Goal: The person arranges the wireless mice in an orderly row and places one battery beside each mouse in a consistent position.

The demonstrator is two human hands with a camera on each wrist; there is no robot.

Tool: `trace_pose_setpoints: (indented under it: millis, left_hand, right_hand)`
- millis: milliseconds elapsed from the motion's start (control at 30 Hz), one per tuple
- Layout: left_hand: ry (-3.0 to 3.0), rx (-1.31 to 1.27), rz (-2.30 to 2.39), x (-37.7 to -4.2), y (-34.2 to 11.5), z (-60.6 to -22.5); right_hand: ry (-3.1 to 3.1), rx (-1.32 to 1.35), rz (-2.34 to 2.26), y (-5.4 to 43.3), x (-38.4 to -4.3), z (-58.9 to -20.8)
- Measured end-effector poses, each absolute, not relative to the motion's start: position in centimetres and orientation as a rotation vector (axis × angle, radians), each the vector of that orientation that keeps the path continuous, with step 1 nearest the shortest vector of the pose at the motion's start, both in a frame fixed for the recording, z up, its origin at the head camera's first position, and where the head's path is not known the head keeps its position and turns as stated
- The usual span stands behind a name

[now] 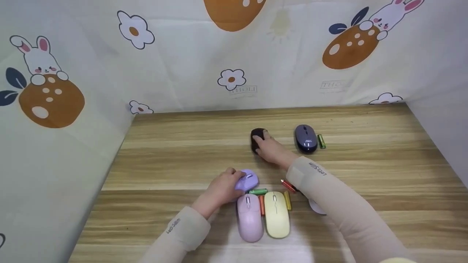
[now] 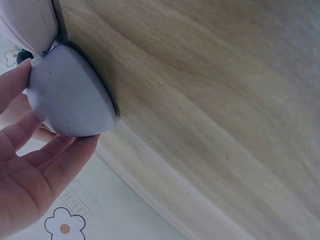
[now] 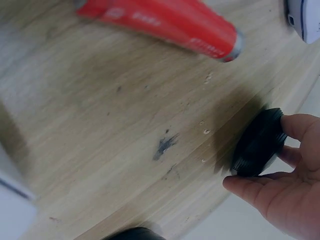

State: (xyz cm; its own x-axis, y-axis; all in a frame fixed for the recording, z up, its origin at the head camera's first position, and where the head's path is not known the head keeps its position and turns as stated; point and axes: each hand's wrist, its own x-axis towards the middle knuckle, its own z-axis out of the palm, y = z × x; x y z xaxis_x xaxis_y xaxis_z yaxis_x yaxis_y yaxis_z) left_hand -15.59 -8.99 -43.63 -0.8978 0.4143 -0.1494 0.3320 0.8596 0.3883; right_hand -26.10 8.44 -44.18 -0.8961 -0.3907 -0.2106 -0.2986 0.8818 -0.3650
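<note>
Wood-grain tabletop [image 1: 157,157] meets rabbit-printed cloth [image 1: 182,65]. The left hand [image 1: 222,186] clamps thumb and fingers on a purple mouse [image 1: 251,181], just beyond a lilac mouse [image 1: 250,221]; the right hand [image 1: 275,149] clamps thumb and fingers on a black mouse [image 1: 257,132] farther back. A yellow mouse [image 1: 278,217] sits near the lilac one, a dark-blue mouse [image 1: 306,138] right of the black.

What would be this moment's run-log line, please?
left hand: grips purple mouse | right hand: grips black mouse | yellow mouse: on table
</note>
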Motion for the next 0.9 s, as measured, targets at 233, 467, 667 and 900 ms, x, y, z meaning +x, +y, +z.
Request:
trace_pose_setpoints:
  millis: [233,467,667,900]
  left_hand:
    - [2.814,0.581,0.52,-15.56,-8.97,-43.66]
    - [2.819,0.573,0.519,-15.45,-8.95,-43.45]
    - [2.81,0.574,0.521,-15.46,-8.96,-43.39]
    - [2.815,0.58,0.511,-15.47,-8.97,-43.54]
  right_hand:
    - [2.782,-0.506,-0.457,8.46,-26.06,-44.23]
    - [2.785,-0.511,-0.46,8.41,-26.18,-44.51]
    - [2.789,-0.523,-0.479,8.47,-26.29,-44.73]
    - [2.78,-0.541,-0.497,8.56,-26.32,-44.89]
